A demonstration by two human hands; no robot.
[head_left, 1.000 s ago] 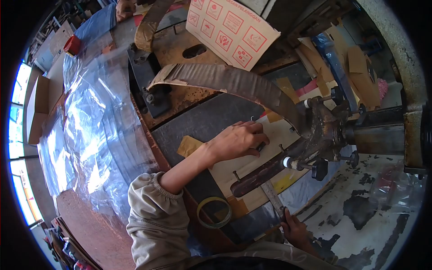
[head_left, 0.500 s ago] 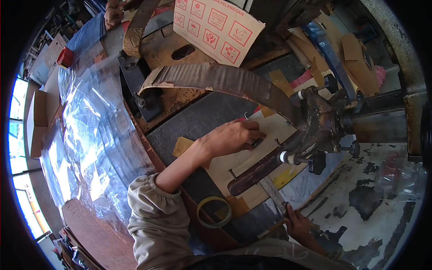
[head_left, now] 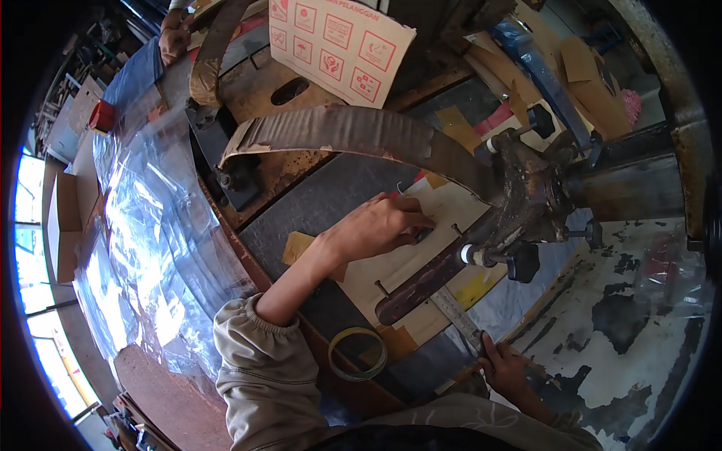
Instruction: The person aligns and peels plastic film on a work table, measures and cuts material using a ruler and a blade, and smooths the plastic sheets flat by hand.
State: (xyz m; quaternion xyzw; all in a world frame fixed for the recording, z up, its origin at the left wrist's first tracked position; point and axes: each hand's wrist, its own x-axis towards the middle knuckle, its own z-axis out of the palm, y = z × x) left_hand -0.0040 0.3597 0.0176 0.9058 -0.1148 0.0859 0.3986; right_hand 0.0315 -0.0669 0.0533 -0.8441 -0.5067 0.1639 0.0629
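My left hand (head_left: pixel 382 227) is closed over a pale sheet (head_left: pixel 398 263), its fingers curled on a small dark thing I cannot make out. My right hand (head_left: pixel 508 370) pinches the near end of a steel ruler (head_left: pixel 456 311). The ruler's far end runs under a dark red bar (head_left: pixel 421 289) that has upright pins and lies above the sheet. Brown tape (head_left: pixel 397 346) is stuck at the sheet's near corner. Between my arms is a roll of tape (head_left: pixel 356 353). A curved, ribbed brown strap (head_left: pixel 338 131) arches beyond my left hand.
To the right, a metal clamp head with black knobs (head_left: pixel 524 261) overhangs the work. A printed cardboard piece (head_left: pixel 338 49) stands at the back. Clear plastic sheeting (head_left: pixel 165 248) covers the left side. Another person's hand (head_left: pixel 174 43) shows at the top left.
The whole view has shifted slightly, with most things sitting a little further left. Both hands keep nearly the same places over the sheet and on the ruler.
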